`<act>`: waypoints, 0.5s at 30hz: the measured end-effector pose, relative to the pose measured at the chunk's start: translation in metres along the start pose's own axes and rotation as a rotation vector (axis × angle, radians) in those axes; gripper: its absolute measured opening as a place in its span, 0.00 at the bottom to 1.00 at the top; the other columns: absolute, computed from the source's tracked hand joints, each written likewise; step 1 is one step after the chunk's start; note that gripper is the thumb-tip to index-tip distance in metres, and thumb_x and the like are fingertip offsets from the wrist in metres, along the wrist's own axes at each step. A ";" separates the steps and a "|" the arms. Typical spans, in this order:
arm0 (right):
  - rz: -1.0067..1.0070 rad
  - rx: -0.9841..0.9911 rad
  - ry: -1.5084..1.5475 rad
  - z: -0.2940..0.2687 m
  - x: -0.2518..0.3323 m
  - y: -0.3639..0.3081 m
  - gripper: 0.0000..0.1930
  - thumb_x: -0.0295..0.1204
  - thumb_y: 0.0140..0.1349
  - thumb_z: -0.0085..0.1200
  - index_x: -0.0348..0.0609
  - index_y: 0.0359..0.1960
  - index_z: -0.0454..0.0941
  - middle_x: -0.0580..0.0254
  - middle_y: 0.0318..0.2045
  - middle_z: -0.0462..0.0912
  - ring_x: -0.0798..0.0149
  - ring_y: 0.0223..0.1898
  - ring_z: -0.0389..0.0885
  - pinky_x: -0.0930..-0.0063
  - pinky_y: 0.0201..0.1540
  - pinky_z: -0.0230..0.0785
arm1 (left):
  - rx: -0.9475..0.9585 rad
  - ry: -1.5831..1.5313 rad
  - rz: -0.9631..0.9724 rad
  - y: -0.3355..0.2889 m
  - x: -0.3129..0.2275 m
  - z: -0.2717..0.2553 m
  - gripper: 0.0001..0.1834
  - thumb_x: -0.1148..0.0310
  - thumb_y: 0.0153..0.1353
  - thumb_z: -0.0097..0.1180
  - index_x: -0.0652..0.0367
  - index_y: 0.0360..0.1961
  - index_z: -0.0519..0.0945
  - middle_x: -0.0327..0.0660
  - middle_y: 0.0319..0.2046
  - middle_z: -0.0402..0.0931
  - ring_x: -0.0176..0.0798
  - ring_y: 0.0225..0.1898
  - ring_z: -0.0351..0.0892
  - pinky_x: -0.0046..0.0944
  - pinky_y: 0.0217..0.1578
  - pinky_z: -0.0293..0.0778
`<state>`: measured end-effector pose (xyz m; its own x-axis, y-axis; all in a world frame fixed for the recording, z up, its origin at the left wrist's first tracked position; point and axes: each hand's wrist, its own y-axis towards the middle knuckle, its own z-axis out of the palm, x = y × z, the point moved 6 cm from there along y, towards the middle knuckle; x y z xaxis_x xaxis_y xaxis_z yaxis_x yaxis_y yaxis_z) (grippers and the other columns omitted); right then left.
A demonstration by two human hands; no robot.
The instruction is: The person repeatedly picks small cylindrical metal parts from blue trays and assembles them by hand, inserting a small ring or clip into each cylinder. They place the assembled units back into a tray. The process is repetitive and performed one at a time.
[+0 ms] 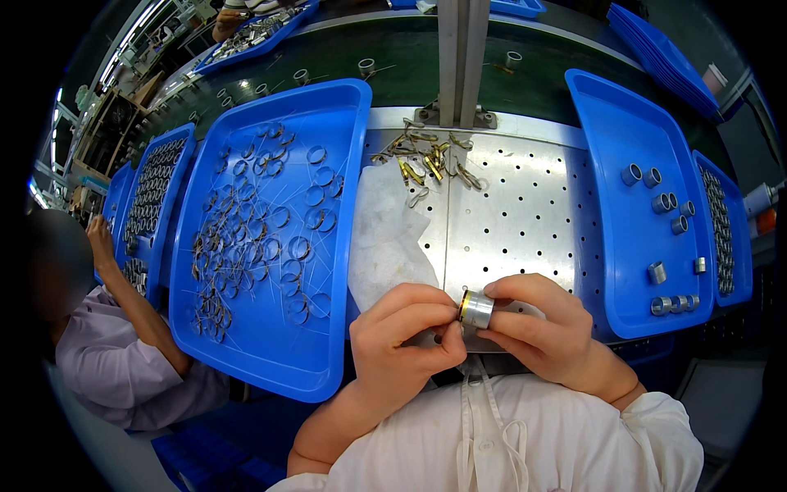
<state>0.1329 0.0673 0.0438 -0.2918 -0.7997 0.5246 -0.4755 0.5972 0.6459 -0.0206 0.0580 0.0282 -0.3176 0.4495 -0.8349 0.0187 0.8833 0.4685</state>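
Note:
A short silver metal cylinder (479, 311) with a yellow and dark band round its left end is held level between my hands, low over the work surface. My right hand (548, 326) grips its right side between thumb and fingers. At the banded end, the fingertips of my left hand (400, 332) are pinched together against it; any small part between them is hidden. Just beyond the hands lies a crumpled white sheet (389, 234). Farther off, loose yellow and metal clips (430, 160) form a small pile on the perforated metal plate (525, 213).
To the left, a blue tray (328, 361) contains many thin rings with wire tails. The right blue tray (631, 279) bears several silver cylinders. A metal post (461, 66) rises behind the plate, before a green conveyor (402, 53) carrying rings. Another person (131, 353) sits at left.

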 end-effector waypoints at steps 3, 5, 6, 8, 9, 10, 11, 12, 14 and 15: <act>0.149 0.023 0.114 0.002 -0.005 -0.002 0.13 0.22 0.42 0.65 0.37 0.31 0.77 0.52 0.39 0.77 0.58 0.32 0.78 0.74 0.32 0.73 | -0.033 0.067 0.071 -0.002 -0.005 0.000 0.09 0.83 0.39 0.61 0.64 0.25 0.79 0.41 0.29 0.77 0.32 0.25 0.76 0.27 0.25 0.73; 0.159 0.018 0.139 0.001 -0.005 -0.003 0.13 0.22 0.42 0.65 0.37 0.32 0.77 0.52 0.39 0.77 0.57 0.32 0.78 0.73 0.33 0.73 | -0.032 0.106 0.113 -0.003 -0.006 0.000 0.09 0.83 0.39 0.61 0.63 0.25 0.79 0.40 0.29 0.77 0.33 0.25 0.76 0.27 0.25 0.73; 0.165 0.016 0.151 0.001 -0.006 -0.003 0.13 0.22 0.42 0.64 0.36 0.32 0.77 0.52 0.39 0.77 0.56 0.33 0.78 0.72 0.33 0.73 | -0.027 0.076 0.080 -0.002 -0.005 0.000 0.09 0.82 0.39 0.61 0.64 0.26 0.79 0.40 0.29 0.77 0.33 0.25 0.76 0.27 0.26 0.73; 0.091 0.025 0.078 0.000 -0.003 -0.001 0.14 0.21 0.43 0.64 0.36 0.33 0.77 0.52 0.39 0.77 0.57 0.34 0.78 0.71 0.34 0.74 | -0.015 0.016 0.014 0.001 -0.004 0.001 0.09 0.82 0.40 0.61 0.64 0.26 0.79 0.40 0.29 0.77 0.33 0.25 0.76 0.27 0.26 0.73; 0.055 0.029 0.042 0.000 -0.002 0.001 0.14 0.21 0.43 0.64 0.36 0.34 0.76 0.52 0.39 0.77 0.57 0.34 0.78 0.71 0.35 0.74 | -0.014 -0.022 -0.018 0.001 0.000 0.001 0.09 0.82 0.40 0.61 0.64 0.26 0.79 0.41 0.29 0.77 0.33 0.25 0.77 0.27 0.26 0.73; 0.021 0.032 0.012 0.000 -0.002 0.000 0.14 0.21 0.43 0.64 0.37 0.34 0.76 0.52 0.39 0.77 0.57 0.34 0.79 0.71 0.35 0.74 | -0.013 -0.060 -0.049 0.000 0.006 0.001 0.09 0.82 0.40 0.61 0.64 0.27 0.79 0.41 0.29 0.77 0.33 0.25 0.77 0.27 0.26 0.73; -0.013 0.036 -0.015 0.000 -0.001 0.000 0.14 0.21 0.43 0.63 0.37 0.34 0.76 0.52 0.40 0.77 0.57 0.35 0.79 0.71 0.35 0.74 | -0.013 -0.097 -0.081 -0.001 0.010 0.000 0.09 0.82 0.40 0.61 0.64 0.27 0.79 0.41 0.29 0.77 0.33 0.25 0.77 0.27 0.26 0.73; -0.048 0.040 -0.043 0.001 0.000 0.000 0.15 0.21 0.43 0.63 0.37 0.34 0.76 0.52 0.40 0.77 0.56 0.35 0.79 0.70 0.35 0.74 | -0.005 -0.111 -0.098 -0.001 0.009 0.000 0.09 0.82 0.40 0.61 0.64 0.27 0.79 0.41 0.29 0.77 0.33 0.25 0.76 0.27 0.26 0.73; -0.064 0.048 -0.044 0.001 0.002 0.001 0.15 0.21 0.42 0.63 0.37 0.34 0.76 0.51 0.39 0.77 0.56 0.35 0.79 0.70 0.36 0.74 | 0.012 -0.141 -0.129 0.000 0.008 0.000 0.09 0.82 0.40 0.61 0.65 0.27 0.79 0.42 0.29 0.77 0.33 0.25 0.76 0.27 0.27 0.73; -0.072 0.051 -0.046 0.001 0.002 0.002 0.15 0.21 0.42 0.63 0.37 0.34 0.76 0.51 0.39 0.77 0.56 0.35 0.79 0.70 0.36 0.74 | 0.022 -0.114 -0.098 0.000 0.007 -0.001 0.09 0.82 0.40 0.61 0.65 0.27 0.79 0.42 0.29 0.77 0.33 0.25 0.76 0.27 0.27 0.73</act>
<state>0.1308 0.0664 0.0456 -0.2929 -0.8430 0.4511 -0.5378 0.5354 0.6513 -0.0237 0.0613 0.0222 -0.2095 0.3723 -0.9042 0.0136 0.9257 0.3780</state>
